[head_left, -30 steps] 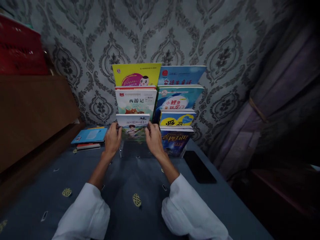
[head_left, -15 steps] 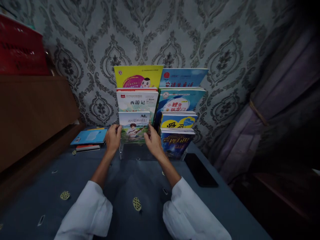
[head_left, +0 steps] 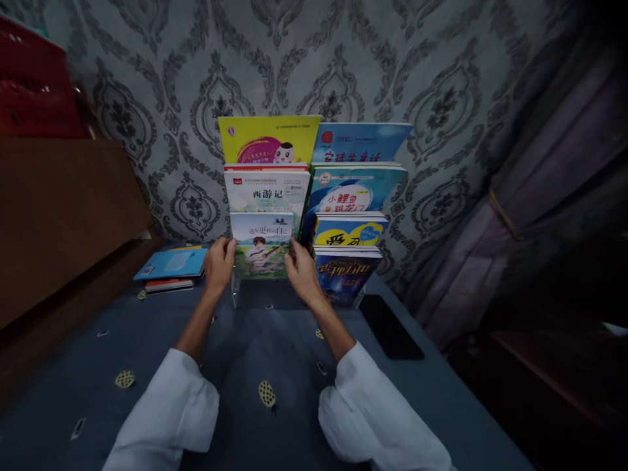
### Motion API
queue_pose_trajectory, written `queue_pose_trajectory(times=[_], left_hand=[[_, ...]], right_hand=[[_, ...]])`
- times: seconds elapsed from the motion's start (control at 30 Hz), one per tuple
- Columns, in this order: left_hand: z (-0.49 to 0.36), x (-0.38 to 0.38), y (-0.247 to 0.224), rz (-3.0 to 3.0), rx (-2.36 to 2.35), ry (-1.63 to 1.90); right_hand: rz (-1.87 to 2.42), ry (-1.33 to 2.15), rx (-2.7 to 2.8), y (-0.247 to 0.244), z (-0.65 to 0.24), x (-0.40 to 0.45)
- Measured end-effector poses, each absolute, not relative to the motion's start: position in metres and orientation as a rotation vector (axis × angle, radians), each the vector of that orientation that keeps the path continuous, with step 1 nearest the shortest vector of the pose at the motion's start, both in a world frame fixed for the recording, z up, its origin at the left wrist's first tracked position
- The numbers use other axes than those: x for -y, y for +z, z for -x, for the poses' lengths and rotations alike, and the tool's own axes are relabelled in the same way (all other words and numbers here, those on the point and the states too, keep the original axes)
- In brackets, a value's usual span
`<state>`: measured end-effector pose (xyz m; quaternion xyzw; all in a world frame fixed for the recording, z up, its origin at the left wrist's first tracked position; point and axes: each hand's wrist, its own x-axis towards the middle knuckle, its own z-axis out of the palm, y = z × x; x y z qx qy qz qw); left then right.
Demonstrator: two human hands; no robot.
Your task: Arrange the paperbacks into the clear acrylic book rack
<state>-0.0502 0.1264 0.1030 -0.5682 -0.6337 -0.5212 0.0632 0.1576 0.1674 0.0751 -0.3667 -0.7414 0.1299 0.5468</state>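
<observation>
Head camera, looking down over a blue patterned tablecloth [head_left: 275,353] toward a clear tiered book stand [head_left: 245,297] set against grey damask wallpaper [head_left: 161,98]. Both hands are on one book: the green-covered book [head_left: 261,245] with a figure drawn on its front, standing upright in the lowest front slot on the stand's left column. The left hand [head_left: 218,263] grips its left edge, thumb on the cover, fingers wrapped behind; the right hand [head_left: 300,269] pinches its right edge the same way, so the book sits squarely between the two hands, its cover facing the camera. Both grips are closed on the book, white sleeves [head_left: 169,418] trailing back toward the viewer. Behind it, a step higher, stands a white book [head_left: 267,191], and above that a yellow book [head_left: 269,139] tops the column. Just beside the right hand, the right column stacks up: a dark blue book [head_left: 347,275] in front, nearly touching the knuckles, then a yellow-and-blue book [head_left: 349,230], a teal book [head_left: 354,190], and a light blue book [head_left: 360,142] at the back. Left of the stand, apart from the left hand, a small pile of flat books [head_left: 171,268] lies on the cloth. On the right, a black phone [head_left: 390,326] lies flat near the table's edge, with a dim curtain [head_left: 534,196] hanging beyond it.
</observation>
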Motion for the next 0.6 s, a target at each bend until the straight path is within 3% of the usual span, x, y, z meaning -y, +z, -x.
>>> queue_pose_trajectory(times=[0.37,0.6], left_hand=[[0.038,-0.119,0.115,1.742,1.894,-1.721],[0.044,-0.121,0.114,1.728,1.990,-1.488]], right_hand=[[0.889,0.207,1.767,0.087,-0.160,-0.155],[0.949,0.208,1.854,0.088,-0.159,-0.153]])
